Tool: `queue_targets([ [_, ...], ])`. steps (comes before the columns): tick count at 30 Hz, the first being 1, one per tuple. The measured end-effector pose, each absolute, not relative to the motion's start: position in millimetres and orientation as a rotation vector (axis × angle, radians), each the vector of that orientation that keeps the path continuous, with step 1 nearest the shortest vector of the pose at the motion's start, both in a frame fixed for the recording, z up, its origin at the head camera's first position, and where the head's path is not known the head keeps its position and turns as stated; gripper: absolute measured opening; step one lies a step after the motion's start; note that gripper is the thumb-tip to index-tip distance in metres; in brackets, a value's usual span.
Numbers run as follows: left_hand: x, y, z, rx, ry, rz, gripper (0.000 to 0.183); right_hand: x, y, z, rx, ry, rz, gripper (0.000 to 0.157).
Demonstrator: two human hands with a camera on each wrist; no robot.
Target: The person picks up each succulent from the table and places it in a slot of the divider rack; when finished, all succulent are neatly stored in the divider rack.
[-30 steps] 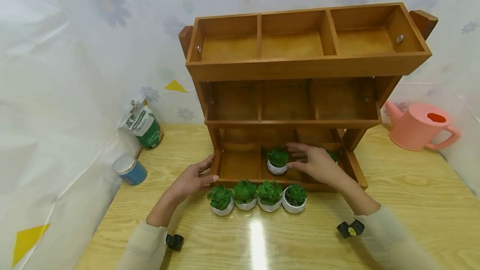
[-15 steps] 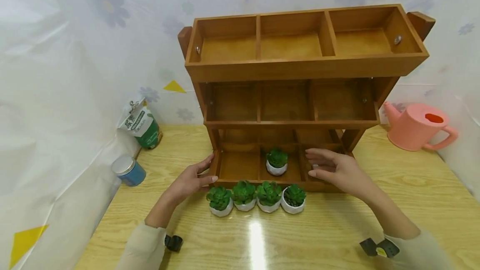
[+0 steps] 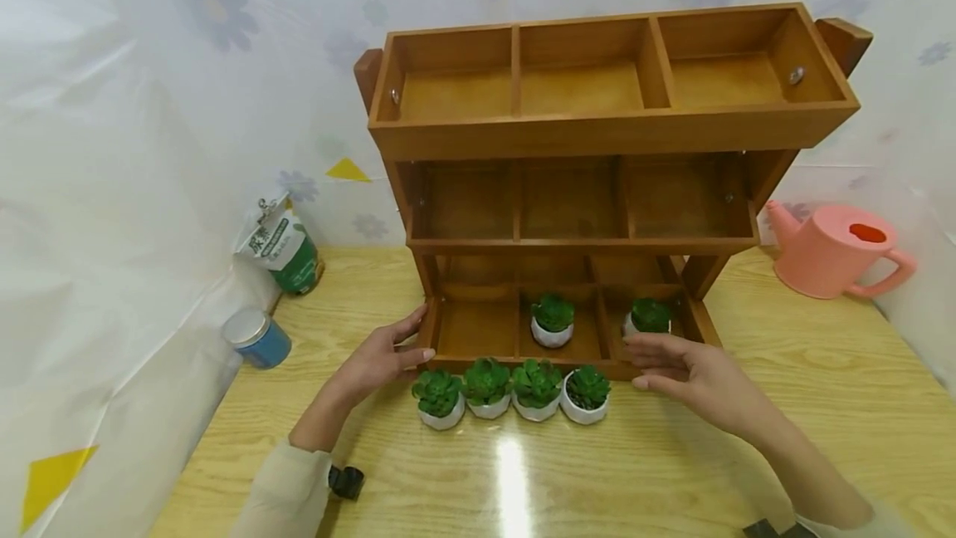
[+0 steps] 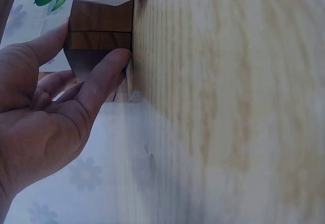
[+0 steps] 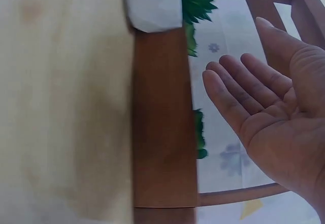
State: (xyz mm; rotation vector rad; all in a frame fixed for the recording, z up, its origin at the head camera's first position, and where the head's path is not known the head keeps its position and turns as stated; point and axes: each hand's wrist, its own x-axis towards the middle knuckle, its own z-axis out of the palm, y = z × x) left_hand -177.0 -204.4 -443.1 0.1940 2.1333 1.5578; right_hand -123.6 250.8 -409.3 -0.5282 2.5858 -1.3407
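In the wooden shelf (image 3: 605, 133)'s bottom-right compartment, a succulent (image 3: 650, 315) stood, apparently set, beyond an empty right hand (image 3: 695, 374); the left hand (image 3: 377, 362) gripped the corner. The next move seemingly called for grasping a front-row pot (image 3: 585, 412).

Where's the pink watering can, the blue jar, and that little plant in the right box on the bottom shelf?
Pink watering can (image 3: 831, 254), head view: the side of its body.
Blue jar (image 3: 267, 349), head view: its blue side, below the lid.
Little plant (image 3: 651, 315), head view: its green leaves.
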Motion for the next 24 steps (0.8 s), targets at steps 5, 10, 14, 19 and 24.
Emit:
queue_targets([
  [5,-178,-206,-444,0.198,2.136,1.551,0.079,-118,247,-424,-0.565,2.519,-1.375,0.050],
  [10,-179,-206,-445,0.208,2.140,1.552,0.078,-118,241,-431,-0.639,2.498,-1.371,0.050],
  [14,-179,-206,-445,0.210,2.139,1.554,0.078,-119,238,-434,-0.625,2.470,-1.358,0.053],
  [19,-179,-206,-446,0.207,2.131,1.561,0.078,-121,235,-439,-0.595,2.467,-1.305,0.055],
  [24,-178,-206,-446,0.206,2.130,1.565,0.078,-123,230,-444,-0.615,2.502,-1.232,0.058],
])
